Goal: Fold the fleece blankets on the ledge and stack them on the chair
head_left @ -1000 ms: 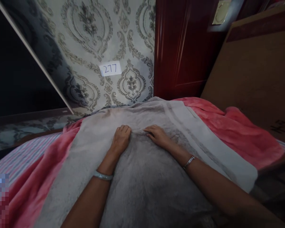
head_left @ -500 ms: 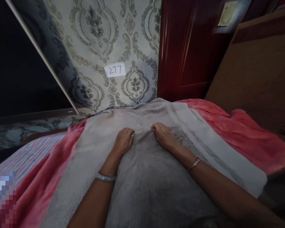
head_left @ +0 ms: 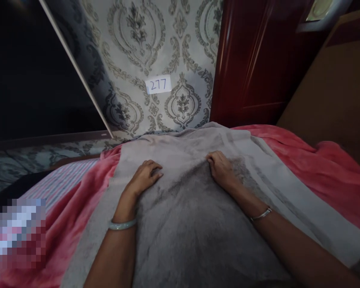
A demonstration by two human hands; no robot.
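Note:
A soft grey fleece cloth [head_left: 180,224] is spread out before me, paler along its far part and sides. My left hand [head_left: 144,176] rests on its left half, thumb and fingers apart, holding nothing. To the right, my right hand [head_left: 220,168] pinches a bit of the cloth between thumb and fingertips. From that pinch a slanting fold runs down to the left. Beneath the cloth lies a pink-red blanket [head_left: 87,200], showing on both sides.
A striped sheet [head_left: 57,178] shows at the left. Behind stand a patterned wall [head_left: 174,60] with a paper label [head_left: 158,84] reading 277, a dark screen [head_left: 42,80], a dark red door panel [head_left: 258,60] and a cardboard box [head_left: 327,92].
My left hand has opened and moved left, away from the right hand. My right hand keeps its pinch, and a longer slanting crease shows between them. The view has shifted left.

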